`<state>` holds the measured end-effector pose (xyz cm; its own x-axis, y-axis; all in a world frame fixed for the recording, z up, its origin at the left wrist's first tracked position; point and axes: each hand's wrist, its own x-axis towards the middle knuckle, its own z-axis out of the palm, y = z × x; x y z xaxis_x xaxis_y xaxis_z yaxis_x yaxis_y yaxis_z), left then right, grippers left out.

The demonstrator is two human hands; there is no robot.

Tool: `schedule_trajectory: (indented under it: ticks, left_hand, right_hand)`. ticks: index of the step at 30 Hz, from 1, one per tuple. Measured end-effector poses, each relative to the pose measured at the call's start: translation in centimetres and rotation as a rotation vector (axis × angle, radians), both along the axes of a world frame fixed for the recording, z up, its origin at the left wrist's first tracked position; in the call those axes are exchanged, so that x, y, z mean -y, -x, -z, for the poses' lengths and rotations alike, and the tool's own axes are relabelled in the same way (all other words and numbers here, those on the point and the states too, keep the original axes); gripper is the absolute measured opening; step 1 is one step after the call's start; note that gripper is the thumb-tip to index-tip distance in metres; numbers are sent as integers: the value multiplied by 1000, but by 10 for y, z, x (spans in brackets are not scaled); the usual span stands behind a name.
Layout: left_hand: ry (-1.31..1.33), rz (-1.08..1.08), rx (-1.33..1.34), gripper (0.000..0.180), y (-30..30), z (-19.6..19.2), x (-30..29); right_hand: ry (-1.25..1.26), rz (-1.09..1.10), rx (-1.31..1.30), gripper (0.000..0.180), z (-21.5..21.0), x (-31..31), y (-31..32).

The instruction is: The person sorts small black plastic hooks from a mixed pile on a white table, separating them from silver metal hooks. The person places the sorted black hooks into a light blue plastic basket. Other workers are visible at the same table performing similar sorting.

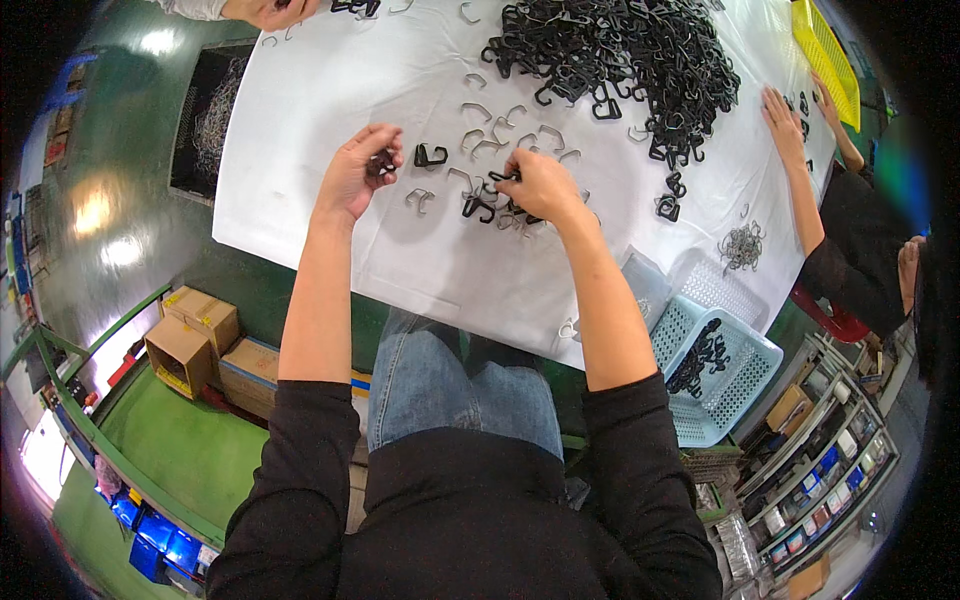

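My left hand [358, 172] is curled above the white-covered table, with black plastic hooks showing between its fingers. To its right a lone black hook [430, 155] lies on the cloth. My right hand [541, 186] pinches a black hook [505, 177] between thumb and fingertips, just over a small cluster of black hooks [478, 207]. Bent metal clips [487, 146] are scattered on the cloth beyond and between my hands. Farther off spreads a large heap of black hooks [610, 50], many with metal pieces among them.
A blue basket [735, 395] with black hooks stands at the table's near right edge, by a pile of metal clips [741, 247]. Another person's hand [784, 125] rests at the right, near a yellow basket [828, 60]. A second person's hand [270, 12] is at the far left.
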<state>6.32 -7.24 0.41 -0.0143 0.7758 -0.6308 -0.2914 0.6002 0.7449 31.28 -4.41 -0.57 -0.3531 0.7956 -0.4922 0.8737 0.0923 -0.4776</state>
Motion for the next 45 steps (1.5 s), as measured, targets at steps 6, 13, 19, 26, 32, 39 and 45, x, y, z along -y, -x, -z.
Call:
schedule_trajectory:
  ticks: [6,13,19,26,32,39,45]
  left_hand:
    - [-2,366,-1219,32,-41,14,13]
    - [115,265,-394,23,-43,5,0]
    - [-244,257,-1226,31,-54,7,1]
    - [-276,339,-1455,36,-72,26,-4]
    - [-403,452,-1338,31,-70,32,-16]
    - [-240,424,-606,20,-54,4,-26]
    - [-50,132,-109,13,-25,-5,8]
  right_hand:
    - [156,343,-315,26,-12,25,-44]
    - [359,856,-692,18,-66,84,-109]
    - [-106,1346,-615,14,-148,179,-225]
    - [-72,1000,423,31,-107,249,-280]
    - [-763,678,405,21,-111,170,-207]
    - [-416,357,203,22,-20,65,-21]
    - [-46,507,-144,28,-8,34,-18]
